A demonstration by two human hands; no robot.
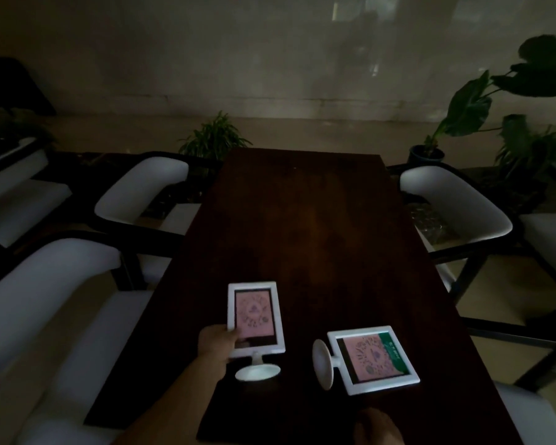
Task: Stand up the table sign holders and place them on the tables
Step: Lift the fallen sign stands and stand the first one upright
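Observation:
Two white-framed table sign holders with pink inserts are at the near end of a long dark wooden table (305, 226). The left sign holder (255, 319) stands upright on its round base, and my left hand (217, 343) grips its left edge. The right sign holder (374, 359) lies flat on the table, its round base pointing left and its insert showing a green strip. My right hand (377, 427) hovers dimly at the bottom edge, just short of the lying holder, holding nothing; its fingers are too dark to make out.
White-cushioned chairs with dark frames flank the table: two on the left (138, 187) (45, 284) and one on the right (453, 203). Potted plants stand beyond the far end (214, 139) and at the right (482, 101). The room is dim.

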